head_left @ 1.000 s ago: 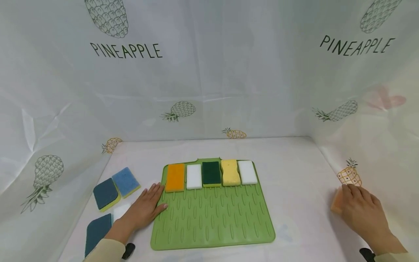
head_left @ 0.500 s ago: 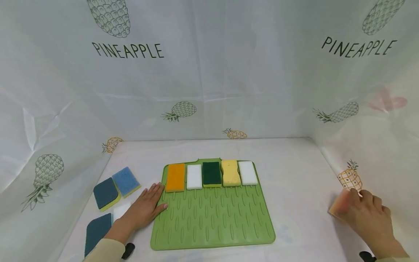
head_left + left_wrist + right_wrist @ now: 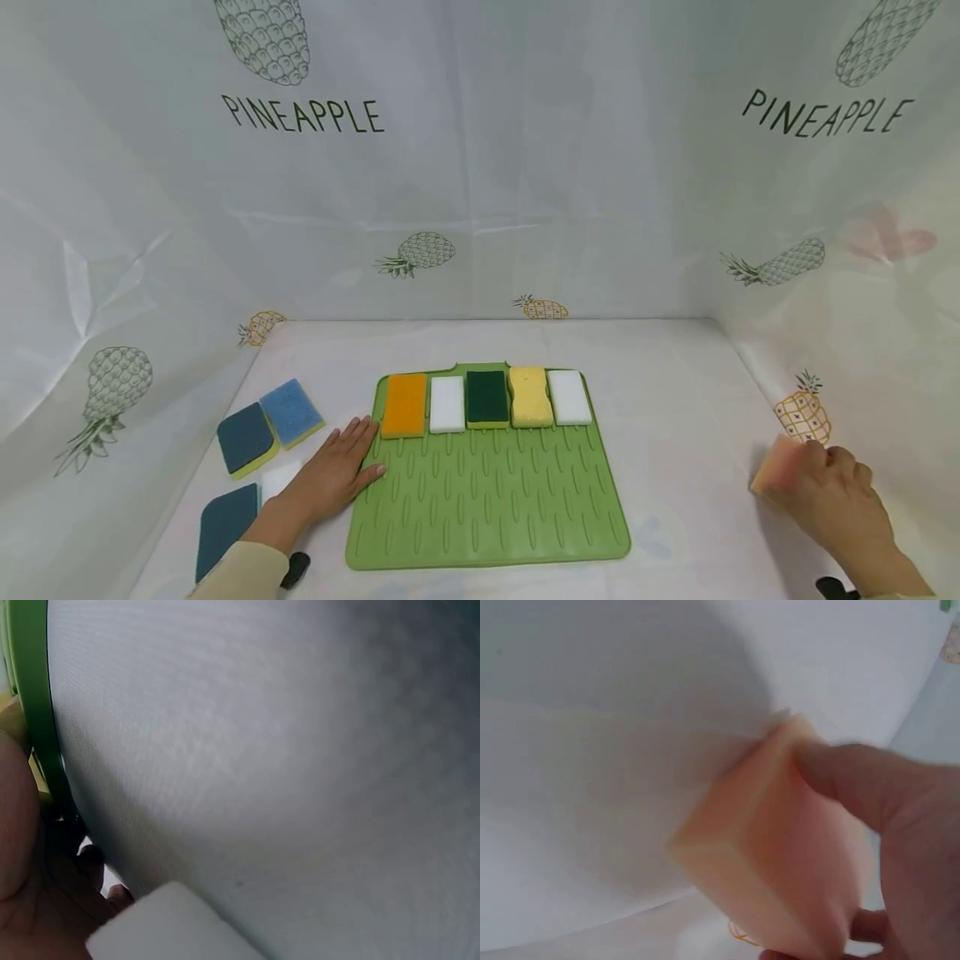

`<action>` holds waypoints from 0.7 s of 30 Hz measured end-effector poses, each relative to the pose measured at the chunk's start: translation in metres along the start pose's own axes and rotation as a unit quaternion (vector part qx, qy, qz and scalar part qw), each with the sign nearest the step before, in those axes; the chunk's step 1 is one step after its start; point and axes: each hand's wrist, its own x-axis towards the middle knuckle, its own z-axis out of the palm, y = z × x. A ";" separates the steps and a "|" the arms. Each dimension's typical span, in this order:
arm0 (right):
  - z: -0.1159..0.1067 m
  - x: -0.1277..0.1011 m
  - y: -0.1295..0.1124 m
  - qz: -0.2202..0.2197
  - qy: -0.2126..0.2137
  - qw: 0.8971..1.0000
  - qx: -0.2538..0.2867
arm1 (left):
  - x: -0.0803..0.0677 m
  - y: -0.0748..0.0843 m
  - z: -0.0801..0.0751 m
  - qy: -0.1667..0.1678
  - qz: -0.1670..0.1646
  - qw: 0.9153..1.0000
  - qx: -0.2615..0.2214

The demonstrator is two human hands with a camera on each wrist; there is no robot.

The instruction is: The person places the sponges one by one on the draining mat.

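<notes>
At the far right of the table my right hand (image 3: pixel 843 500) grips a peach-orange sponge (image 3: pixel 780 462) between thumb and fingers. The right wrist view shows this block-shaped sponge (image 3: pixel 772 855) tilted, one corner towards the white cloth, the thumb (image 3: pixel 847 769) pressed on its upper end. My left hand (image 3: pixel 333 472) lies flat, fingers straight, along the left edge of a green ridged mat (image 3: pixel 495 508). Across the mat's back stand an orange sponge (image 3: pixel 405 406), a white one (image 3: pixel 447 404), a dark green-topped one (image 3: pixel 487 399), a yellow notched one (image 3: pixel 530 397) and another white one (image 3: pixel 569 397).
Left of the mat lie a blue sponge (image 3: pixel 292 410) and two dark teal-topped sponges, one farther back (image 3: pixel 247 437) and one nearer (image 3: pixel 227 529). A white sponge (image 3: pixel 277 479) is partly hidden by my left arm. Pineapple-printed sheeting (image 3: pixel 585 208) walls the back and sides.
My right hand has turned and tilted the peach-orange sponge, so more of it shows. My left hand stays on the mat's edge; the head view has shifted slightly.
</notes>
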 end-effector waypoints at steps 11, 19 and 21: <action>-0.004 0.005 0.001 0.011 -0.091 0.995 -0.034 | 0.000 -0.001 0.000 -0.003 -0.001 1.000 0.006; 0.005 0.031 -0.015 -0.005 -0.040 0.999 -0.023 | 0.001 0.001 -0.001 -0.007 -0.004 1.000 -0.002; 0.009 0.042 -0.021 -0.016 -0.021 0.999 -0.025 | 0.001 0.001 -0.001 -0.003 -0.001 1.000 -0.001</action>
